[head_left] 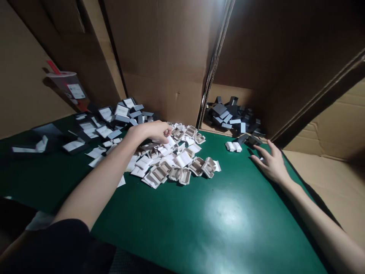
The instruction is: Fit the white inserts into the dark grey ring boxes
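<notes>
White folded card inserts with grey-brown insides [183, 159] lie, in the head view, in a loose heap on a smooth green desk [211, 217], around the middle of its far half and reaching back towards the far edge. The person's left arm stretches from the desk's near left corner across to the heap, bare below a dark sleeve [71, 239]. The left hand [155, 131] is over the back of the heap, knuckles up and fingers curled down towards a white insert; whether they grip it cannot be told. The right arm runs along the desk's right edge. Its hand [272, 163] is low near the far right corner, fingers spread and parted from the thumb, with something small and white partly hidden behind them. Just beyond the fingertips are small black boxes [219, 110], heaped in an opening between brown cardboard panels [171, 76] at the far edge. One white insert sits apart between heap and right hand. More dark boxes with white cards [122, 118] spread towards the far left corner, near a cup with a red straw [62, 82].
</notes>
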`<state>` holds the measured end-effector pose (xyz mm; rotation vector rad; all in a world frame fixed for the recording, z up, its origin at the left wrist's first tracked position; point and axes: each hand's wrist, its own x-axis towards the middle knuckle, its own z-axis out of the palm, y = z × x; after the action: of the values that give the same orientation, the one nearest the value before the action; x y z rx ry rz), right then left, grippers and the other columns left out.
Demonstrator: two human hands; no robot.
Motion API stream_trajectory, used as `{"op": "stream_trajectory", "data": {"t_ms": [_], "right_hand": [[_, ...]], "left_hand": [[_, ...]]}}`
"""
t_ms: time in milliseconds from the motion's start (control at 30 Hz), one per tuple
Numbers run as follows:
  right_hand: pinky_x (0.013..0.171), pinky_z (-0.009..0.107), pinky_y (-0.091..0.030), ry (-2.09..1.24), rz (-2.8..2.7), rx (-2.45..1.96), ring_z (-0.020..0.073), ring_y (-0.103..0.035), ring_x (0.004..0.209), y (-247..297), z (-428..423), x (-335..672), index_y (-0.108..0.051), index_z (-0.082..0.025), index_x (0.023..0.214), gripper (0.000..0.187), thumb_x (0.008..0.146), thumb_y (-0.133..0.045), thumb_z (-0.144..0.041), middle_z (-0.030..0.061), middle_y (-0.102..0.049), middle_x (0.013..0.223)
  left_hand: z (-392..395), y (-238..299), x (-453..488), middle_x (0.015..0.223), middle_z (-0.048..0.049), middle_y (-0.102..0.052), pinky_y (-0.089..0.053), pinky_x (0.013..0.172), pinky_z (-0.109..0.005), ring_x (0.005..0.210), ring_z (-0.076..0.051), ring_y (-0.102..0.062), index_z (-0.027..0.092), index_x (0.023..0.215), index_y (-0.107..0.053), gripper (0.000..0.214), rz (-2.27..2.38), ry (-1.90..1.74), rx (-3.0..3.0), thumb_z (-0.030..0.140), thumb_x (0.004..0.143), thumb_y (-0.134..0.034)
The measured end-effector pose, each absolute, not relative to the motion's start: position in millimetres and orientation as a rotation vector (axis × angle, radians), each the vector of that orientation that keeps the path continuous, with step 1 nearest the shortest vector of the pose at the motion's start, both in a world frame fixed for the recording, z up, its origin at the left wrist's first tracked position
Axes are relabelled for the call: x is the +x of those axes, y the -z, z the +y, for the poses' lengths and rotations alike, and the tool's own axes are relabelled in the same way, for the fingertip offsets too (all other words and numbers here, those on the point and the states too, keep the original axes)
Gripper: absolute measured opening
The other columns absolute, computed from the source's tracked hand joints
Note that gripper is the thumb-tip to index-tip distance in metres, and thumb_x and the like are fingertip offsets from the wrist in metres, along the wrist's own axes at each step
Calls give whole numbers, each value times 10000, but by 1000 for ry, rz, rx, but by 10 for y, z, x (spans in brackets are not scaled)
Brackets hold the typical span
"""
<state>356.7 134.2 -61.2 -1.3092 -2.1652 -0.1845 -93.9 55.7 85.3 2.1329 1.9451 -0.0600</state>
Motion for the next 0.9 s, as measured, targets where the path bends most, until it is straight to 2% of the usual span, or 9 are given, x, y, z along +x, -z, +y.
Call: {"op": "stream_trajectory", "data": {"t_ms": [67,133,200,300,367,500,667,800,900], "right_hand": [[955,541,-408,110,-2217,-1433,364,-378,1300,677,1421,3596,-558,-214,1243,488,864,-467,-509,161,-412,1411],[973,557,-399,71,-2238,-1516,354,-421,1276,701,1448,3600,-533,-205,1280,530,873,-438,-530,163,-461,1373],[987,546,-401,59,-2223,-1527,349,-457,1244,683,1425,3586,-529,-185,1289,549,870,-445,-529,171,-467,1359],[912,464,-490,49,-2114,-1439,320,-536,1142,598,1328,3545,-533,-165,1286,556,843,-512,-501,180,-459,1320],[869,430,-517,115,-1981,-1331,300,-543,1111,528,1246,3508,-563,-186,1254,496,836,-546,-453,159,-479,1256],[890,441,-503,252,-1739,-1119,265,-545,1062,423,1116,3425,-592,-217,1208,377,844,-555,-308,118,-518,1142],[717,357,-549,174,-1831,-972,211,-594,897,372,1038,3324,-639,-223,1079,286,832,-509,-161,93,-570,1011],[728,362,-543,100,-1891,-906,211,-591,902,326,958,3235,-637,-226,989,231,808,-520,-141,81,-579,981],[707,347,-538,-72,-1865,-943,203,-596,876,313,882,3161,-612,-218,952,160,806,-551,-191,70,-578,959]], "left_hand": [[535,-889,-874,683,-19,-618,-366,616,-277,635,-200,-566,217,713,-617,95,1955,23,2185,260,652,-675],[502,-938,-797,653,-21,-602,-359,615,-276,627,-193,-559,204,714,-611,86,1929,-64,2267,273,691,-656],[453,-993,-702,727,-36,-626,-366,629,-274,675,-191,-570,189,773,-613,131,1844,-206,2354,316,739,-627],[357,-1056,-529,896,-51,-651,-398,656,-262,776,-178,-592,175,906,-608,205,1590,-424,2359,347,801,-572],[300,-1072,-421,953,-53,-651,-418,670,-255,802,-165,-603,176,990,-603,239,1417,-460,2300,340,824,-553],[271,-1044,-315,983,-51,-648,-437,690,-255,813,-154,-613,200,1104,-602,303,1254,-413,2227,330,835,-551],[345,-945,-342,1084,-63,-621,-448,707,-254,872,-166,-612,220,1150,-592,341,1259,-346,2236,315,824,-560],[383,-874,-351,1051,-67,-635,-459,670,-254,770,-148,-625,214,1233,-518,401,1241,-293,2195,297,840,-534],[395,-848,-347,1052,-69,-639,-463,643,-252,735,-140,-625,214,1263,-481,409,1230,-304,2197,270,859,-495]]}}
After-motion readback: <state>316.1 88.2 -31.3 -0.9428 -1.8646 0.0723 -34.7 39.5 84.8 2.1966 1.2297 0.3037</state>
